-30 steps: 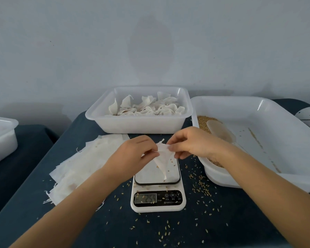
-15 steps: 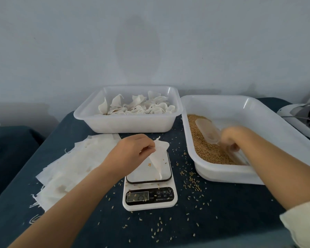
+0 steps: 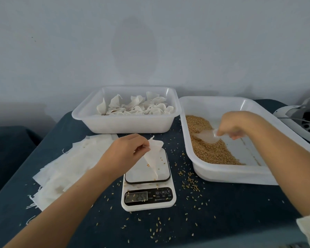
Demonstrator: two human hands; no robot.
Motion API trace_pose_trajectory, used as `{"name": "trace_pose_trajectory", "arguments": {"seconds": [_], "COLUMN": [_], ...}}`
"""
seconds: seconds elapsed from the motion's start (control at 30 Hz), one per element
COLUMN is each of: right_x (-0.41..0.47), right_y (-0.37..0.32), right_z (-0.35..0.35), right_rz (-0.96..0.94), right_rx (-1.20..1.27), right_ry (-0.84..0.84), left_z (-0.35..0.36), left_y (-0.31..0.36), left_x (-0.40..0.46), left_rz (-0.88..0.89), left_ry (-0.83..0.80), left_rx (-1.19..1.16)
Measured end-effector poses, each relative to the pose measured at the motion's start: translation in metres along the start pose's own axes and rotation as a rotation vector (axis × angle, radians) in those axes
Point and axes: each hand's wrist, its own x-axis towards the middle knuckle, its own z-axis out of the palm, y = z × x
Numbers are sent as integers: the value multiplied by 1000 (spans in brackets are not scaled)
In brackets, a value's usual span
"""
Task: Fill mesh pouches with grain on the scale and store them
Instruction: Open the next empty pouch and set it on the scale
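We judge the work to be well under way but far from over. At twelve o'clock the square white plastic bin (image 3: 125, 122) already holds a heap of filled, closed white pouches (image 3: 135, 106), while at nine o'clock a thick stack of flat white mesh sheets (image 3: 66, 163) is unfilled.

The pouch in hand, a limp white mesh cone (image 3: 155, 154), hangs over the platform of the small white digital scale (image 3: 148, 185) at the centre; our left hand (image 3: 125, 153) pinches its upper edge between thumb and fingertips. It looks empty so far.

At two o'clock our right hand (image 3: 234, 126) is closed around the handle of a translucent plastic scoop (image 3: 207, 136), whose bowl lies in the golden-brown grain (image 3: 209, 147) inside the large white tray (image 3: 227, 176). So scooping, pouring, weighing, closing and storing all remain for this pouch.

We cannot tell how much grain the scoop carries. The scale's readout is too blurred to trust. A grey-and-white appliance (image 3: 304, 120) at three o'clock is cut off by the frame. Loose kernels (image 3: 188, 178) lie scattered over the dark blue cloth (image 3: 231, 203).
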Motion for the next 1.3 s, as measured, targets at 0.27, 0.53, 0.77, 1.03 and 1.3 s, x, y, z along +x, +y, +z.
{"name": "trace_pose_trajectory", "arguments": {"seconds": [0.27, 0.53, 0.77, 1.03, 1.3], "right_x": [15, 30, 23, -3, -35], "right_y": [-22, -3, 20, 30, 13], "right_z": [35, 39, 33, 13, 8], "right_rz": [-7, -54, -64, -302, -622], "right_rx": [-15, 6, 84, 257, 459], "right_ry": [110, 205, 252, 377, 191], "left_z": [-3, -7, -12, -40, -54], "left_y": [-1, -8, -13, -30, -47], "left_x": [-6, -6, -5, 9, 14], "left_rz": [12, -20, 0, 18, 22], "left_ry": [1, 71, 100, 35, -193], "left_rx": [-11, -13, 14, 57, 78]}}
